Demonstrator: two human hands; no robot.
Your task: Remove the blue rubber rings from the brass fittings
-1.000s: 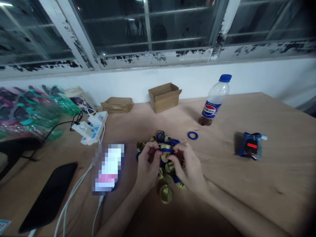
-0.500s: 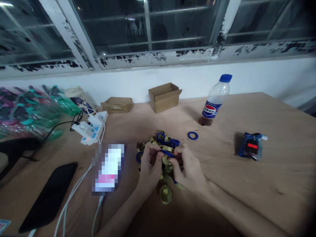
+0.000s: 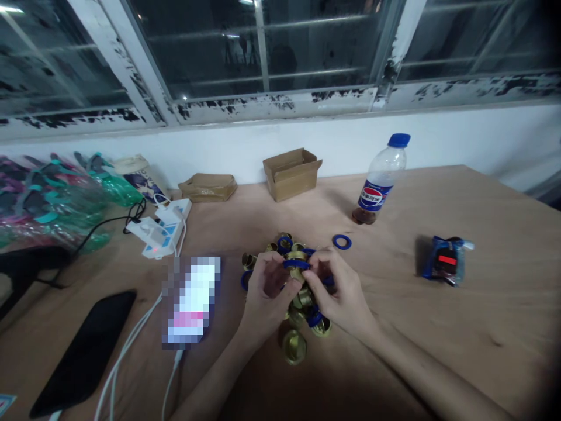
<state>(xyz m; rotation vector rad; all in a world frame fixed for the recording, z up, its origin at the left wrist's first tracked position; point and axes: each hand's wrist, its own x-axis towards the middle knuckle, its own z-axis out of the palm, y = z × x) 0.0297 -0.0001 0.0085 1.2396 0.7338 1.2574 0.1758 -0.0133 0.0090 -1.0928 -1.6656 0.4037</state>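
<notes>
Between them, my left hand (image 3: 268, 289) and my right hand (image 3: 339, 287) grip a brass-coloured round fitting (image 3: 296, 256) with a blue ring (image 3: 296, 265) around it. Thumbs and fingertips press on it from both sides. Below and behind my hands lies a pile of similar brass fittings (image 3: 302, 299), with blue rings (image 3: 315, 317) among them. One brass fitting (image 3: 294, 347) sits at the near edge of the pile. A loose blue ring (image 3: 342, 242) lies flat beyond my right hand. My hands hide part of the pile.
Left of the pile are a lit phone (image 3: 193, 301), a dark phone (image 3: 85, 351), white cables and a power strip (image 3: 169, 228). Behind stand an open cardboard box (image 3: 293, 178), a flat brown packet (image 3: 208, 187) and a cola bottle (image 3: 379, 181). A small blue packet (image 3: 446, 260) lies right.
My hands have turned the fitting slightly, and its blue ring now shows level across the front. My left thumb has shifted right beneath it. More of the pile's near side shows.
</notes>
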